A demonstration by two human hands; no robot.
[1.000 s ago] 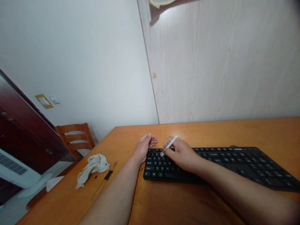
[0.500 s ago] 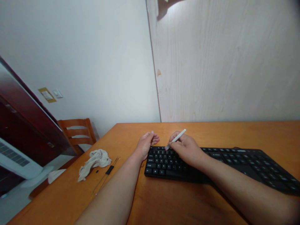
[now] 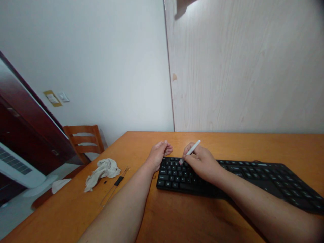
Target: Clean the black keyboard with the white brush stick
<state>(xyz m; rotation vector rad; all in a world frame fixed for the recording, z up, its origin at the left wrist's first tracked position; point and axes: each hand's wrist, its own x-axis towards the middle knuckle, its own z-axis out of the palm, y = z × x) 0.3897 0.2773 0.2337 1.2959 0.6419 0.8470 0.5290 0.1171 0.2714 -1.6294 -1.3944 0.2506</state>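
Observation:
A black keyboard (image 3: 174,185) lies on the wooden table. In my right hand (image 3: 205,163) is a small brush (image 3: 193,147) with a white handle, pinched between thumb and fingers. Its bristle end points down at the keys of the upper rows, left of that hand. My left hand (image 3: 156,154) rests on its side at the keyboard's upper left corner. Its fingers are loosely bent and apart from the thumb, with nothing in them.
Left of my left forearm lie a crumpled pale cloth (image 3: 105,170), a tiny black piece (image 3: 105,182) and a thin wire tool with a black middle (image 3: 118,181). A wooden chair (image 3: 84,140) stands beyond the table's left edge. A wall (image 3: 121,67) rises behind the table.
The brush tip has shifted very slightly over the upper keys. My left hand stays by the keyboard corner. The whole view has tilted a little.

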